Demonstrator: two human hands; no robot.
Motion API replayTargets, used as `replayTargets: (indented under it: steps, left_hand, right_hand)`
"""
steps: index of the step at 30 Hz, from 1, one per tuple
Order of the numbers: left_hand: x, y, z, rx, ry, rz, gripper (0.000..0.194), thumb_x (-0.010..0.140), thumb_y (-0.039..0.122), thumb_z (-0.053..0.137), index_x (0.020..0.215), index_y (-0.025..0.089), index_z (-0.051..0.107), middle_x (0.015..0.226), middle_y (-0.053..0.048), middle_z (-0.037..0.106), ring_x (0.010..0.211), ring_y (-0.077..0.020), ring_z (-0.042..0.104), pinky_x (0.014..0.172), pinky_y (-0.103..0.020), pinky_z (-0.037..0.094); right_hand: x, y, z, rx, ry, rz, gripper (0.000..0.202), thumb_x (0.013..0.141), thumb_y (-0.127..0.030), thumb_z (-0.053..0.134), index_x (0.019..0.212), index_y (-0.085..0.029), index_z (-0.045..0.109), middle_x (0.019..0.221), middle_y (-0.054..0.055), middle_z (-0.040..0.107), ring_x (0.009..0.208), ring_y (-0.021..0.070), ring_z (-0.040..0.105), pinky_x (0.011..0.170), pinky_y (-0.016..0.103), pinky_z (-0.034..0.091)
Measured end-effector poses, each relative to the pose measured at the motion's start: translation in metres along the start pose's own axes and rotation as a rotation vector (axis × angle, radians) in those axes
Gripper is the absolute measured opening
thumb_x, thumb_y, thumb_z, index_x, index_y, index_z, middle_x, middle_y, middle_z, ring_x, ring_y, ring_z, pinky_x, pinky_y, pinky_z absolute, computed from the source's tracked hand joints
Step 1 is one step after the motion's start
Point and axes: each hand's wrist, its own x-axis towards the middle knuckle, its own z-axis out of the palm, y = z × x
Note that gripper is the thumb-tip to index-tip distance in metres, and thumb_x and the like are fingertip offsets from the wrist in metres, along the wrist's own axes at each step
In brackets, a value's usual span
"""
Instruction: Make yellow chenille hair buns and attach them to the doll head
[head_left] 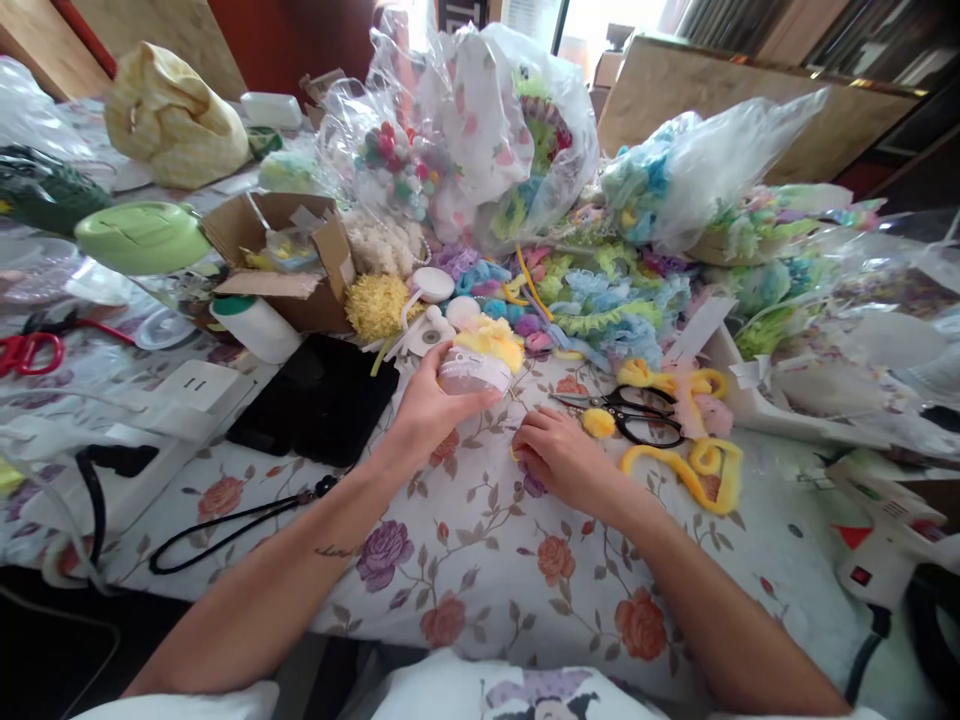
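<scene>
My left hand [429,398] is wrapped round a small pinkish, see-through cup [474,374] with a white lace band. Fluffy yellow trim [495,340] shows at the cup's top. To the right and nearer me, my right hand [551,452] rests on the flowered tablecloth with its fingers curled under. A sliver of yellow peeks out at its fingertips; what it belongs to is hidden. Beside that hand lie a yellow pompom [598,422] and black-handled scissors [637,412]. A fuzzy yellow strip [694,488] curls across the cloth farther right.
On the left are a black tablet [319,400], a cord loop [225,530], a power strip [124,470] and a cardboard box [281,285]. Colourful fluffy trims [607,300] and plastic bags [480,130] heap up behind. A glue gun [877,540] lies right, near a white tray [780,410].
</scene>
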Motion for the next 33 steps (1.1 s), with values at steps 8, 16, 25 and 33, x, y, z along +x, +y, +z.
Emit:
replayTargets:
  steps: [8, 16, 25, 33]
  left_hand:
    - [-0.007, 0.001, 0.001, 0.093, -0.011, -0.013, 0.084, 0.061, 0.047, 0.080, 0.134, 0.025, 0.045, 0.111, -0.009, 0.064, 0.098, -0.0276, 0.065, 0.076, -0.035, 0.054]
    - [-0.008, -0.013, 0.005, 0.317, 0.046, 0.212, 0.083, 0.060, 0.053, 0.079, 0.133, 0.027, 0.047, 0.121, -0.010, 0.058, 0.113, -0.0321, 0.056, 0.094, -0.043, 0.045]
    - [-0.013, -0.015, 0.008, 0.408, -0.018, 0.261, 0.083, 0.064, 0.056, 0.075, 0.135, 0.025, 0.044, 0.125, -0.011, 0.056, 0.114, -0.0316, 0.055, 0.097, -0.046, 0.043]
    - [-0.014, -0.017, 0.010, 0.352, -0.076, 0.251, 0.081, 0.064, 0.052, 0.077, 0.134, 0.026, 0.046, 0.122, -0.011, 0.058, 0.111, -0.0310, 0.058, 0.093, -0.044, 0.047]
  right_hand:
    - [-0.013, 0.006, -0.016, 1.115, 0.289, 0.276, 0.018, 0.092, -0.039, 0.054, 0.089, -0.022, 0.055, 0.096, 0.005, 0.061, 0.087, 0.0175, 0.055, 0.078, 0.030, 0.044]
    - [-0.015, -0.001, -0.019, 1.449, 0.253, 0.272, 0.021, 0.089, -0.038, 0.060, 0.084, -0.021, 0.049, 0.080, 0.000, 0.051, 0.067, 0.0131, 0.050, 0.059, 0.026, 0.040]
    - [-0.004, -0.018, -0.043, 0.861, 0.418, 0.239, 0.019, 0.093, -0.038, 0.056, 0.085, -0.020, 0.053, 0.067, -0.005, 0.040, 0.054, 0.0079, 0.032, 0.049, 0.023, 0.026]
    - [0.003, -0.018, -0.041, 0.752, 0.397, 0.222, 0.020, 0.092, -0.036, 0.055, 0.082, -0.019, 0.053, 0.068, -0.003, 0.042, 0.057, 0.0090, 0.035, 0.051, 0.024, 0.028]
